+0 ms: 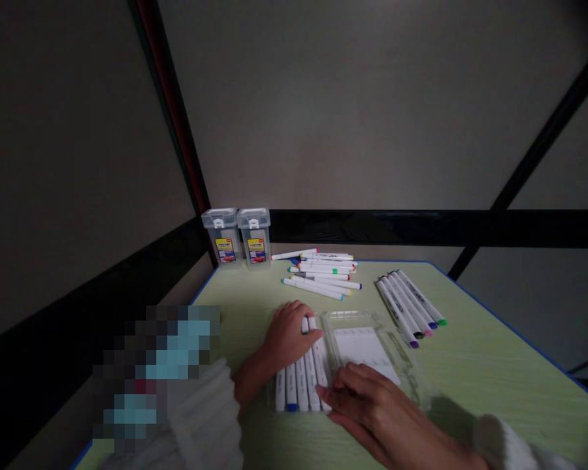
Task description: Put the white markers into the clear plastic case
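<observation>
A clear plastic case point(357, 315) lies unfolded on the table, with several white markers point(301, 382) side by side in its left half. My left hand point(289, 336) is curled over the upper ends of these markers, its thumb and index finger around the top of the rightmost one. At the lower end of that same marker point(319, 359), the fingers of my right hand point(372, 405) are pinched together against it. My right hand partly covers the case's right half, where a white paper insert point(360, 346) shows.
Loose thin markers point(323, 269) lie in a pile at the back of the green table point(255, 297). To the right is a row of thicker markers point(406, 307) with coloured ends. Two lidded clear boxes point(225, 238) stand at the back left corner. Panels rise behind the table.
</observation>
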Tool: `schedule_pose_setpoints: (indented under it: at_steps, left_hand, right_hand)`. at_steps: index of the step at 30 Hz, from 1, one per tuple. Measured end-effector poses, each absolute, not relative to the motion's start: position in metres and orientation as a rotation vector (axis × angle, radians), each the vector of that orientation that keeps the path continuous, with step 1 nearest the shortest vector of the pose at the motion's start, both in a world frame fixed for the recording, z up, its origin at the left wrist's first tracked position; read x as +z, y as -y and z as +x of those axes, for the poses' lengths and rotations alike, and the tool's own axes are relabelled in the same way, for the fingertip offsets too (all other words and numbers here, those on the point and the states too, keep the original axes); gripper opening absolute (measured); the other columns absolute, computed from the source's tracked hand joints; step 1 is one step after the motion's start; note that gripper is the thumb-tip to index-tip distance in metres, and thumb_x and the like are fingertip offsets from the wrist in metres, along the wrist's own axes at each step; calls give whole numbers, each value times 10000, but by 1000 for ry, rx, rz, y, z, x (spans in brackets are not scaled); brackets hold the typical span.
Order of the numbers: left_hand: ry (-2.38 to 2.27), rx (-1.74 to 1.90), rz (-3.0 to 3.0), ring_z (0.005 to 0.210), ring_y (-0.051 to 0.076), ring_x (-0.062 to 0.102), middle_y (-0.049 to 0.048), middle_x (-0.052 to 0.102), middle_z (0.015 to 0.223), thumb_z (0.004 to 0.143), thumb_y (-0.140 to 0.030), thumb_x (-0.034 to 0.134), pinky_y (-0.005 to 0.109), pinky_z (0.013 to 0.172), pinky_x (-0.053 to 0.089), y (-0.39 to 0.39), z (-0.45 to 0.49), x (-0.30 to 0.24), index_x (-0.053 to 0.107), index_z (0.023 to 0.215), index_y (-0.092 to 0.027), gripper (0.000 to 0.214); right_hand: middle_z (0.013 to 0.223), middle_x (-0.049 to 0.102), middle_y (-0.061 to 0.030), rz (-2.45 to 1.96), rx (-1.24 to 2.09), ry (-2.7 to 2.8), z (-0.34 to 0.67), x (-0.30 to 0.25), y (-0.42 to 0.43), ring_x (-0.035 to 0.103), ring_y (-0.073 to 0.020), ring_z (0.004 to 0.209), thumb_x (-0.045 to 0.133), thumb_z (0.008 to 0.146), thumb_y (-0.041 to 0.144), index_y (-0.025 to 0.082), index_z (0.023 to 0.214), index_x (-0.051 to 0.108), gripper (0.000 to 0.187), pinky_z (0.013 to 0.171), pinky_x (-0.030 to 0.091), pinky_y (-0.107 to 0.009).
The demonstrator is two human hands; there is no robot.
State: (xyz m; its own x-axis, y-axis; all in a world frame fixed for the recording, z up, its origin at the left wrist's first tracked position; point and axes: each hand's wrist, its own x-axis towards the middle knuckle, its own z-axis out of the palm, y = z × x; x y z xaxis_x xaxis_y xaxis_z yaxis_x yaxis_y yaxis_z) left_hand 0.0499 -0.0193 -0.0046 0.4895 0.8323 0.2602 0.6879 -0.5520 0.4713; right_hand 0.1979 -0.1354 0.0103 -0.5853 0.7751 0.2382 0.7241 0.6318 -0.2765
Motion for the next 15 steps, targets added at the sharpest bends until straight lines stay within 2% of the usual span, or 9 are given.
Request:
schedule_pose_setpoints:
  at_steps: [15]
  left_hand:
    - [-1240, 709, 2441, 842, 166, 504, 16, 557, 856, 644, -238, 594, 297, 776, 389, 17, 49, -7, 519, 793, -177, 178]
  right_hand:
    - [798, 581, -32, -1184, 177, 2534, 197, 10, 136, 531, -175, 762, 486, 840, 188, 193, 997, 600, 194, 682, 406, -297]
